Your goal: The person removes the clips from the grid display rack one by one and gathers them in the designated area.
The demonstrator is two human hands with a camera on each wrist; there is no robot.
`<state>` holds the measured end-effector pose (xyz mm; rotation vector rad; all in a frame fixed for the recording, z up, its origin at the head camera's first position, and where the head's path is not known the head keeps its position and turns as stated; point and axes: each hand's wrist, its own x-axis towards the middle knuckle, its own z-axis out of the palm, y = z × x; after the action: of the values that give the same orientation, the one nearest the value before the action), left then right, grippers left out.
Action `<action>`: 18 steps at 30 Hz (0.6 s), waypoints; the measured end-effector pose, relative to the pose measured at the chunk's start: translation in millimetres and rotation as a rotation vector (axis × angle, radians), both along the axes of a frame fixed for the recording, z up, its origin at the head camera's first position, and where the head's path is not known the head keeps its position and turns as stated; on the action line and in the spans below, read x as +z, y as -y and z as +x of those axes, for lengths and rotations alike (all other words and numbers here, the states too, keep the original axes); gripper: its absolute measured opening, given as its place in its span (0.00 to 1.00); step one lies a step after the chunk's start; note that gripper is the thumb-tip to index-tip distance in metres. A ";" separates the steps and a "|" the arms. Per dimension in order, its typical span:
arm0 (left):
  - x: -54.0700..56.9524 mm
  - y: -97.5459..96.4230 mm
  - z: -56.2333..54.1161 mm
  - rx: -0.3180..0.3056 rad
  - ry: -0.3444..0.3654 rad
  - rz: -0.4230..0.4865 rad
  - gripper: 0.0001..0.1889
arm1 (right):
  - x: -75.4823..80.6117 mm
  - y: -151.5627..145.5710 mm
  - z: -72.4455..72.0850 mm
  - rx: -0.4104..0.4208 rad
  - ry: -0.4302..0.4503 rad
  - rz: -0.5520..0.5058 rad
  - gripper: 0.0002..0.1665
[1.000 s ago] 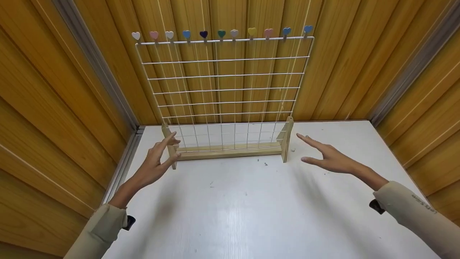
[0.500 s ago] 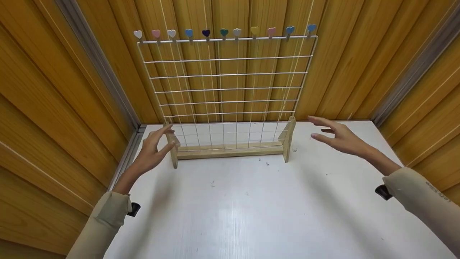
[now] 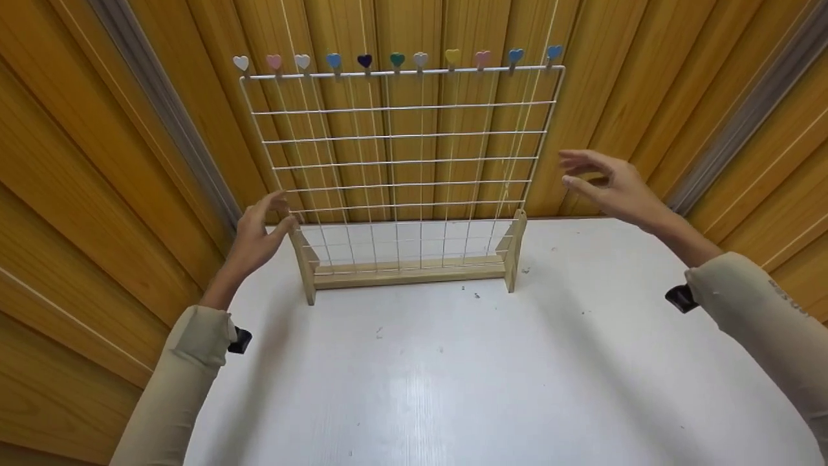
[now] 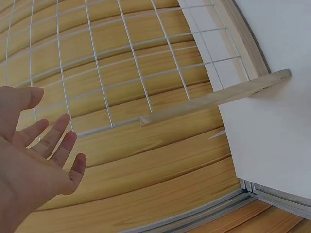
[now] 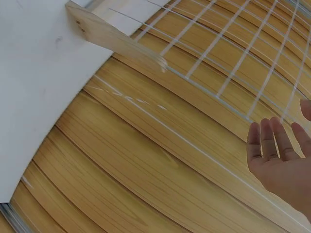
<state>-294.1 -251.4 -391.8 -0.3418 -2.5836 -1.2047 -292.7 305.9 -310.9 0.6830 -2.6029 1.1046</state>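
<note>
A white wire grid rack [image 3: 405, 134] stands upright in a wooden base [image 3: 407, 277] at the back of the white table. Along its top bar sits a row of heart-topped clips, among them a yellow heart clip [image 3: 452, 57] and a dark blue heart clip [image 3: 365, 61]. My left hand [image 3: 257, 232] is beside the rack's lower left side, fingers relaxed; in the left wrist view its palm faces the grid with nothing in it. To the right of the rack my right hand [image 3: 614, 184] is raised, its fingers loosely bent and apart from the wire, holding nothing.
The white table [image 3: 401, 375] spreads in front of the rack, with a few small dark marks on it. Yellow wood-look panels [image 3: 621, 110] rise behind and at both sides. A grey metal strip [image 3: 174, 110] runs up the left corner.
Both hands have risen along the sides of the rack, the right one higher and further outward. Their fingers have bent slightly. The rack and clips stay put; the view shifts a little.
</note>
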 end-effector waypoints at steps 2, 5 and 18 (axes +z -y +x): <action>1.4 3.0 -4.9 0.008 0.010 0.011 0.27 | 11.4 1.6 -2.1 -0.005 -0.034 -0.006 0.25; 2.2 6.6 -10.2 0.017 0.015 0.019 0.28 | 28.1 4.5 -6.0 -0.014 -0.065 -0.024 0.24; 0.9 17.5 -22.8 0.058 0.090 0.036 0.32 | 81.0 17.1 -20.6 -0.112 -0.101 -0.109 0.22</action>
<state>-316.9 -268.8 -391.0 -0.2084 -2.6240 -1.2721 -313.3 288.7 -229.9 0.5474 -2.4443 1.1376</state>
